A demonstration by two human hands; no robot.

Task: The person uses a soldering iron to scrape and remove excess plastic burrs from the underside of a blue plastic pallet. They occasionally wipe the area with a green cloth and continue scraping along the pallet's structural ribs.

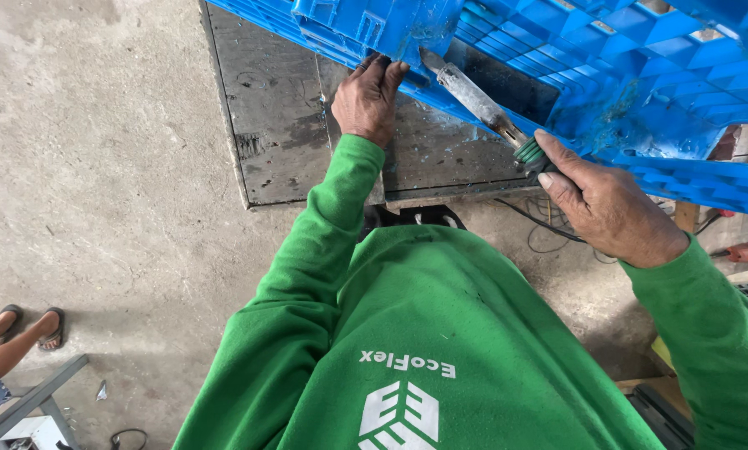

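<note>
Gripping the green-ribbed handle of a metal tool (482, 102), my right hand (607, 208) is closed around it, thumb laid along the top, and the tool's grey shaft slants up and left until its tip meets the lower edge of the blue plastic pallet (640, 75). My left hand (367, 98) is spread and pressed flat against that same blue edge, fingers hooked over the rim just left of the tool tip; it steadies the plastic and holds nothing else.

I judge the pallet stiff and fairly heavy: thick moulded ribs, open cells, a rigid lattice that will not flex much under my palm. Its surface looks scuffed and smeared, so probably not slippery, but the rib edges look sharp enough to watch for. The rim where my left hand sits looks like the sound place to hold it. The tool seems solid and dense at the shaft, with grip only on the ribbed handle.

The pallet rests tilted over a dark worn board (282, 117), flecked with blue shavings, whose near edge drops off just beyond my chest. Cables (549, 237) trail on the concrete floor (99, 208) below that edge. To the left the floor gives open room; another person's sandalled feet (24, 325) stand well apart at the lower left.
</note>
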